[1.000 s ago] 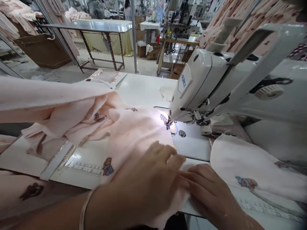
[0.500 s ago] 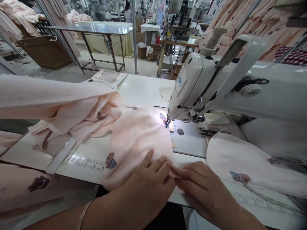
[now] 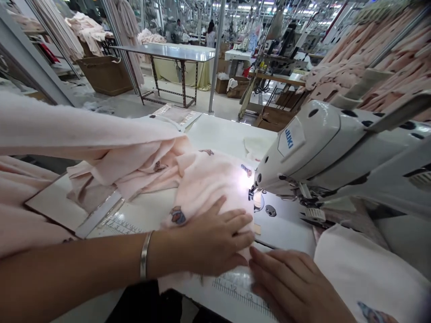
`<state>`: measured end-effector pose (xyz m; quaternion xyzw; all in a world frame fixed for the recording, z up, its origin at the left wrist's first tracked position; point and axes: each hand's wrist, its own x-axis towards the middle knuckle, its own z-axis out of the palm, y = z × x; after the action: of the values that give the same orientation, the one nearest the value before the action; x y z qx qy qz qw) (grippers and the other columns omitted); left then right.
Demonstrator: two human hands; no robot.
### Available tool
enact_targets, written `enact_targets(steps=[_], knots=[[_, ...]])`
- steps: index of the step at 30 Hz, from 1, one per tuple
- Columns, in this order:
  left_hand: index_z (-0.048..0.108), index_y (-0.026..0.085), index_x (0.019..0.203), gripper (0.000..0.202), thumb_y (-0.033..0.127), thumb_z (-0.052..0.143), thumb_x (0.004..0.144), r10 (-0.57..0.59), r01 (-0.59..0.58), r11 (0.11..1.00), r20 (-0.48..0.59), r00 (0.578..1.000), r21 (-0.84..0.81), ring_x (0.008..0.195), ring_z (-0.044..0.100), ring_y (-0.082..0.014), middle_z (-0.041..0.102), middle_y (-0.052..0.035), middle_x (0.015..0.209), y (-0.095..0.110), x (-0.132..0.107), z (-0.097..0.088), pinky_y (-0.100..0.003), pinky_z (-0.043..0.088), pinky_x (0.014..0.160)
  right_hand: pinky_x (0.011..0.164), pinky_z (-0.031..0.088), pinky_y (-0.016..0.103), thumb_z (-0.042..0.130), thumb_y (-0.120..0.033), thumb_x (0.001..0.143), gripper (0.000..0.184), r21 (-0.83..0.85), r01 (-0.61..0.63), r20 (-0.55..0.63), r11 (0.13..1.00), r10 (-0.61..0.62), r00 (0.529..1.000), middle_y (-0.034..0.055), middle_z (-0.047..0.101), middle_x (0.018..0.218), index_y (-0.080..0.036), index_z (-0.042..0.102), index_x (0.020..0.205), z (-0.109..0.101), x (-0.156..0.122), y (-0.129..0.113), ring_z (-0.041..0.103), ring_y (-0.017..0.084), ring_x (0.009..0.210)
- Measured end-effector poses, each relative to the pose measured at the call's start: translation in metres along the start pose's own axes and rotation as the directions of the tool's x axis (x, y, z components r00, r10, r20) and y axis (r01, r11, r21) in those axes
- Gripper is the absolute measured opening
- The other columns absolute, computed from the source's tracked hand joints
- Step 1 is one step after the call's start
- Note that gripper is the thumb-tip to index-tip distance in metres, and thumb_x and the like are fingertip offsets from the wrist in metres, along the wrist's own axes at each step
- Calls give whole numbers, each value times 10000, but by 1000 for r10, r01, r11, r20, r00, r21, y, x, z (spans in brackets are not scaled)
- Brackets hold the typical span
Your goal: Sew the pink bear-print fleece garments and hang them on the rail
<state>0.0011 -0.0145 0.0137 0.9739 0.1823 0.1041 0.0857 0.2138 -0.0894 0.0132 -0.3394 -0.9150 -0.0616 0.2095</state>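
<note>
Pale pink fabric (image 3: 202,179) printed with small bears lies on the machine table, its right edge running under the presser foot (image 3: 251,194) of a white JUKI sewing machine (image 3: 313,143). A bright lamp lights the needle area. My left hand (image 3: 212,240) rests flat on this fabric, fingers somewhat spread, just in front of the foot. Close beside it, at the fabric's near right edge, my right hand (image 3: 289,282) has its fingers pressed together, the edge seemingly between them; its thumb is mostly hidden.
Another bear-printed pink piece (image 3: 363,264) lies right of my right hand. More pink cloth (image 3: 84,134) is heaped on the left. Ruler markings (image 3: 242,294) run along the table's front. Beyond stand a metal-topped table (image 3: 168,51), a brown bin (image 3: 104,74), hanging pink garments and distant people.
The view has shifted, placing the machine closer and farther right. My left hand lies flatter and its forearm reaches across more sideways. Near the front edge, more ruler markings are uncovered.
</note>
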Motion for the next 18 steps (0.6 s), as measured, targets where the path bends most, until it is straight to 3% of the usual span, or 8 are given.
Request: enact_targets(steps=[7,12,18], knots=[[527,163,1081,298,401,445,923,44,-44,998,-3,999,-48,1078,499,-253,524,-110,1238,-60,34,-2,-506,298,1005,717,412,320,532,-218,909,174,-33,-129,12,991,129,992,43,678,1049,-201,665,1021,17,17,39,572,183,866],[540,157,1000,259,387,454,918,52,-56,997,-77,996,-45,1032,505,-224,561,-89,1144,-86,55,2,-405,323,984,746,452,307,519,-250,908,215,-126,-207,11,970,210,978,44,668,891,-222,663,1065,29,22,63,597,145,733],[562,148,1013,291,404,521,882,-8,3,999,-147,989,-33,1084,513,-220,560,-86,1200,-112,79,4,-359,332,1009,715,464,284,509,-236,910,207,-138,-226,29,964,232,972,24,665,866,-228,652,1058,34,22,68,608,141,732]])
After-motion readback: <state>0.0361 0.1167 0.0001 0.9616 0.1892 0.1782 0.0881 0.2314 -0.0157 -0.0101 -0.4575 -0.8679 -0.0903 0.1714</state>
